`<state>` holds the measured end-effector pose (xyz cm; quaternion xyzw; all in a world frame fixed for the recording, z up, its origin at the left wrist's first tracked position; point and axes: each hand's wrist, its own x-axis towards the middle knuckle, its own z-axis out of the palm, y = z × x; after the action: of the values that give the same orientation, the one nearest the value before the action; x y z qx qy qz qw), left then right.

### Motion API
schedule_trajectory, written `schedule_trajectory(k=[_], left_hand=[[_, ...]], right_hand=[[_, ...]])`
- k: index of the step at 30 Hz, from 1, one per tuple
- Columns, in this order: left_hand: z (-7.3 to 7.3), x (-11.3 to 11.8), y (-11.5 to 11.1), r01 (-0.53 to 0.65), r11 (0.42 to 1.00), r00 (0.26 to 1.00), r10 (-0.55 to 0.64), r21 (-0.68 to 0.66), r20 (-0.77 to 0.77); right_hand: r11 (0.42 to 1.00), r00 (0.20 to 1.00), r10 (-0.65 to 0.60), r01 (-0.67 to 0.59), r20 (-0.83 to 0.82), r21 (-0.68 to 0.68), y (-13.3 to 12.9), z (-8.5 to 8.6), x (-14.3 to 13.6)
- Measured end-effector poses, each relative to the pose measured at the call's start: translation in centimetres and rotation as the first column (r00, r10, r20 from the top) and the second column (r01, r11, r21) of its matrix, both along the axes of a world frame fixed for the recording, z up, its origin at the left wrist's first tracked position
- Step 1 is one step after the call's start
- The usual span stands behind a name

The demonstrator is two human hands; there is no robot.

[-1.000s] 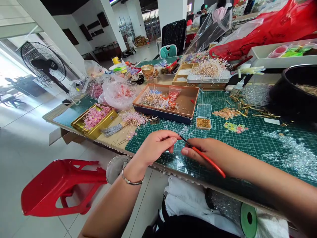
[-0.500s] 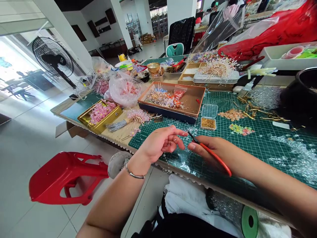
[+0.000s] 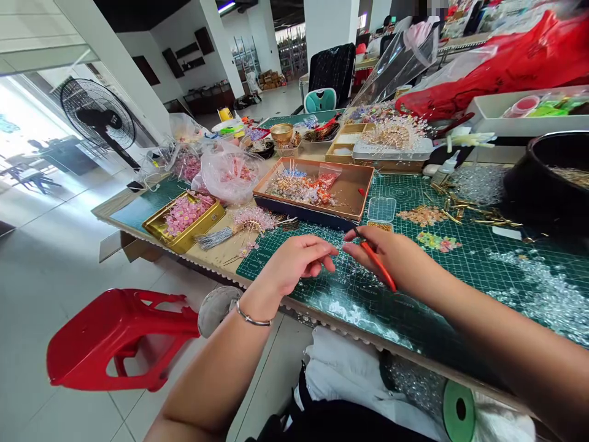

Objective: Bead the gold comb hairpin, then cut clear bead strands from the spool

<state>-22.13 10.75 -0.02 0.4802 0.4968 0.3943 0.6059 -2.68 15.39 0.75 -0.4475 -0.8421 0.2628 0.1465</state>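
Above the front of the green cutting mat (image 3: pixel 276 248), my left hand (image 3: pixel 299 261) is closed, thumb and forefinger together; anything held there is too small to make out. My right hand (image 3: pixel 386 248) grips red-handled pliers (image 3: pixel 378 265), their dark jaws pointing up and left past my fingers. A small gap separates the two hands. Clear beads (image 3: pixel 343 276) are scattered on the mat around and beneath them. Just behind my right hand is a clear little box of gold beads (image 3: pixel 380 226), partly covered by the fingers, its lid (image 3: pixel 381 209) open.
An orange-brown box (image 3: pixel 317 212) of beaded pieces lies behind my hands. To the left are a gold tin (image 3: pixel 184 224) of pink flowers and a wire bundle (image 3: pixel 214 238). Flower beads (image 3: pixel 439 241), clear beads (image 3: pixel 547 294) and a black pot (image 3: pixel 547 178) are on the right.
My right hand has moved up and slightly left, tilting the pliers; their jaws have left my left fingertips. My left forefinger has curled in toward the thumb. The view has shifted slightly.
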Motion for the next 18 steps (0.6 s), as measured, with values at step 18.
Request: schedule_trajectory(k=[18], left_hand=[[2.1,0.4,-7.5,0.156,0.98,0.982,-0.14,-0.127,0.125]], right_hand=[[0.893,0.644,-0.384,0.441,-0.662,-0.09,-3.9,5.5,7.8]])
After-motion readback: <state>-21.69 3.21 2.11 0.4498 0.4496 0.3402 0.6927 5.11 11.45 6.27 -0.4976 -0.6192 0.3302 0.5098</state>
